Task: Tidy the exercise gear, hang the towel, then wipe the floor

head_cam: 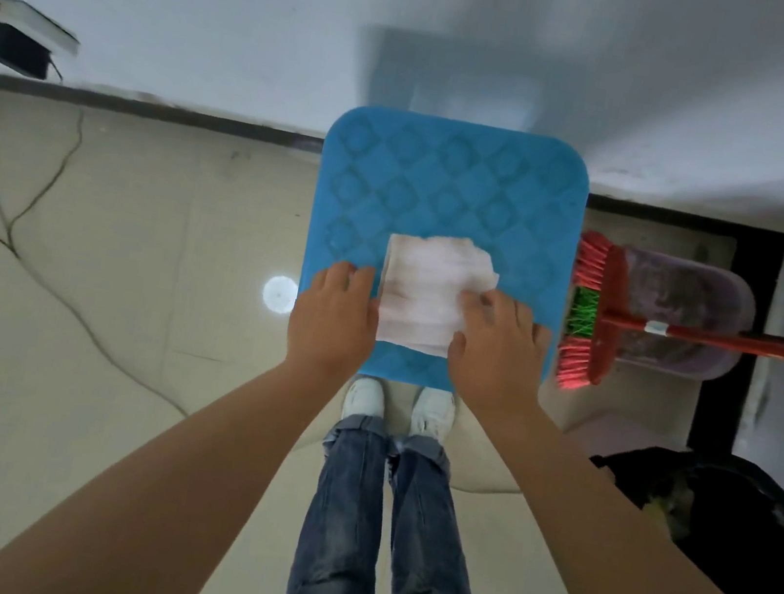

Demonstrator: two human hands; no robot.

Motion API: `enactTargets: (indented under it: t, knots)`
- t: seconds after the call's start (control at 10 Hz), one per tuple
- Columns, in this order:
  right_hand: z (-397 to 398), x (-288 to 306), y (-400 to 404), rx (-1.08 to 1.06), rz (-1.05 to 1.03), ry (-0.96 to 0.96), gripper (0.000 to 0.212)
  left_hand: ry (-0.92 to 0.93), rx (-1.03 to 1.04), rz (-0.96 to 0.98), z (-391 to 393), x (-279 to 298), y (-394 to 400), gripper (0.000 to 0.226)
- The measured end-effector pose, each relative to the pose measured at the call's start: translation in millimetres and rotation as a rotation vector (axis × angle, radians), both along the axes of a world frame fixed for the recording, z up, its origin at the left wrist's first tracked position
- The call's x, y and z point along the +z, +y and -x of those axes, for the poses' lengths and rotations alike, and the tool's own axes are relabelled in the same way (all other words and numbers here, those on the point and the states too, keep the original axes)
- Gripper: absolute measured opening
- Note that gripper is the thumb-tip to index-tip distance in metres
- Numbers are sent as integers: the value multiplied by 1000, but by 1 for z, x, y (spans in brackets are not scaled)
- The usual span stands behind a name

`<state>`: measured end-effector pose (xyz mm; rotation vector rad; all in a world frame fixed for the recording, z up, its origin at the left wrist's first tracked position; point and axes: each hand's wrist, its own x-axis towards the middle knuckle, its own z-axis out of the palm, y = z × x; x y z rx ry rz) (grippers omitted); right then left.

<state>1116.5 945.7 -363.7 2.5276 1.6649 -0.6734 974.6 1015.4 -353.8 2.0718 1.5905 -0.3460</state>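
Both hands hold a folded white cloth (423,294) over the blue stool (451,188): right hand (500,345) pinches its 3 o'clock edge, left hand (333,315) curls at its 9 o'clock edge. Probably the floor-wiping step; next, lower it to the floor (133,230).

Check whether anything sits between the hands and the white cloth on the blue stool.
Nothing visible does. The left hand and right hand already hold the white cloth by its edges, on top of the blue stool. The broom stands off to the right.
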Motion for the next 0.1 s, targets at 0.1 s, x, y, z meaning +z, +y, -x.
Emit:
enactTargets:
  t: [0.1]
  knots:
    - [-12,5,6,-97,-135,105,45,41,3,-76,12,-12,0,48]
